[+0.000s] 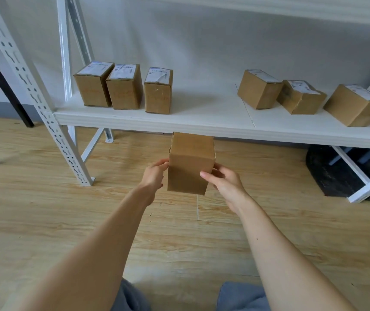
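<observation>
Head view, both hands (pixel 154 173) grip cardboard box (pixel 190 162), below shelf (pixel 202 122)

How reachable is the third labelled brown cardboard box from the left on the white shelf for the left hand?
Probably not yet: the left hand grips the plain brown cardboard box, though nothing blocks the labelled box.

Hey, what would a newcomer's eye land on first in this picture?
First, the plain cardboard box held in mid-air between the left hand and right hand, just below the front edge of the white shelf. Next, the three labelled boxes standing in a neat row on the shelf's left, and more boxes lying askew on its right.
</observation>
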